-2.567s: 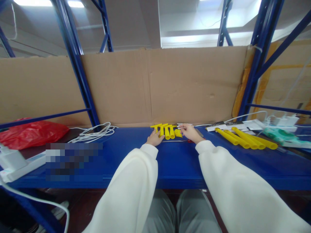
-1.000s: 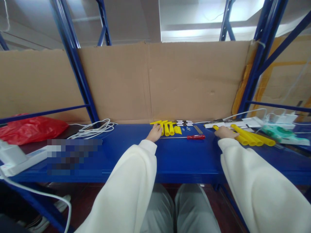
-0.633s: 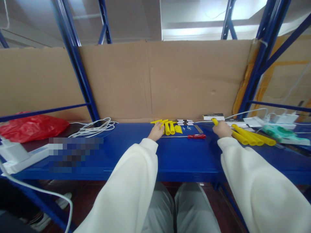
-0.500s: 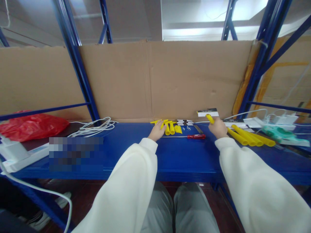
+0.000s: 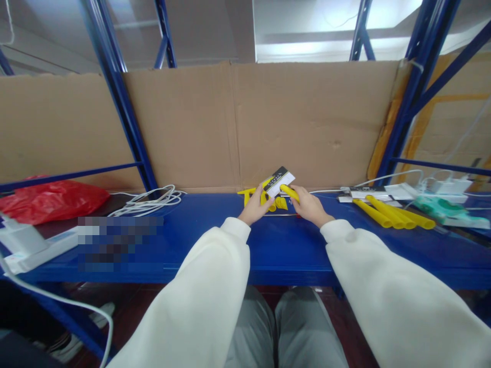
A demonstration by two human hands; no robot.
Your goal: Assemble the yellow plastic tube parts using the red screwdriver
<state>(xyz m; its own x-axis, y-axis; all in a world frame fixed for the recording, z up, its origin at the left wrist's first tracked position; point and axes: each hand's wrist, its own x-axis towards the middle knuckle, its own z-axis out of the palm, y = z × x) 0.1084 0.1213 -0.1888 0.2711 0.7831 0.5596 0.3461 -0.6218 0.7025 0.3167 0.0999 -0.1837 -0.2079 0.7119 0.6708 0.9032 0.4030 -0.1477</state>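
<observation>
In front of me, over the back of the blue shelf, my right hand [image 5: 310, 207] grips the yellow handle of a scraper [image 5: 279, 182]. Its wide head is covered in black and white and slants up to the right. My left hand [image 5: 255, 207] closes on the left end of that head, where a bit of yellow shows behind it; whether that is a separate piece I cannot tell. Just below and behind my left hand lie yellow T-shaped parts [image 5: 249, 194], partly covered. A screwdriver shaft [image 5: 276, 215] shows between my hands, its red handle mostly hidden by the right one.
Several yellow tubes [image 5: 391, 213] lie at the right beside black and white packs [image 5: 368, 193] and a green packet [image 5: 441, 210]. A coiled white cable [image 5: 153, 200], a red bag [image 5: 57, 200] and a power strip [image 5: 46, 250] are at the left. A cardboard wall [image 5: 184, 128] stands behind.
My right hand has brought the scraper leftward from the right side to the middle, tilting its head. My left hand has shifted slightly right and now meets the scraper.
</observation>
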